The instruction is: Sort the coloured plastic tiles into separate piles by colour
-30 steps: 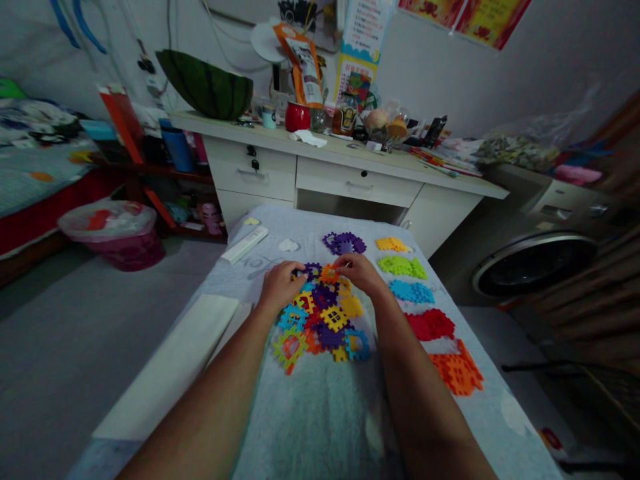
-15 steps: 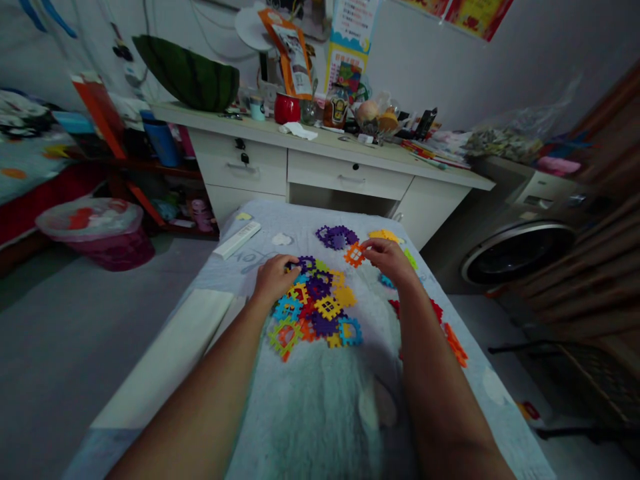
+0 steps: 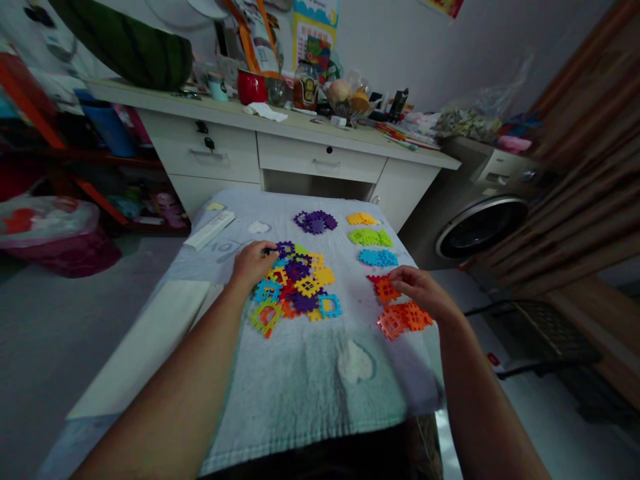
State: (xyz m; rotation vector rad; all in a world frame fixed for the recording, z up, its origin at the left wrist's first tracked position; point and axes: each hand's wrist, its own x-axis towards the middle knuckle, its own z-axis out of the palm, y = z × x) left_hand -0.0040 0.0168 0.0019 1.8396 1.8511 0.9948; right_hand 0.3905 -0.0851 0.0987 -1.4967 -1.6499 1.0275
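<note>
My left hand point(image 3: 251, 264) rests at the upper left of a mixed pile of toothed plastic building tiles point(image 3: 306, 287), its fingers pinched on a dark purple tile point(image 3: 271, 251) that they partly hide. Over the right-hand groups, my right hand point(image 3: 424, 291) grips an orange window tile point(image 3: 386, 290) between thumb and fingers. Under and behind that tile, a bit of red shows. Just below lies a heap of orange tiles point(image 3: 407, 319). Blue tiles point(image 3: 379, 257), green tiles point(image 3: 370, 237) and yellow tiles point(image 3: 361, 219) form separate groups farther back. Purple tiles point(image 3: 316, 222) lie together at the far middle.
A pale patterned cloth point(image 3: 300, 380) covers the table. On its left are a long white box point(image 3: 210, 230) and a white panel point(image 3: 145, 347). Behind stands a white desk point(image 3: 320, 153) crowded with items, including a watermelon piece point(image 3: 125, 50). A washing machine point(image 3: 475, 213) is at right.
My right hand has brought the orange tile from beside the purple group toward me and right, over the orange heap. My left hand stays at the pile. The view has shifted right and down.
</note>
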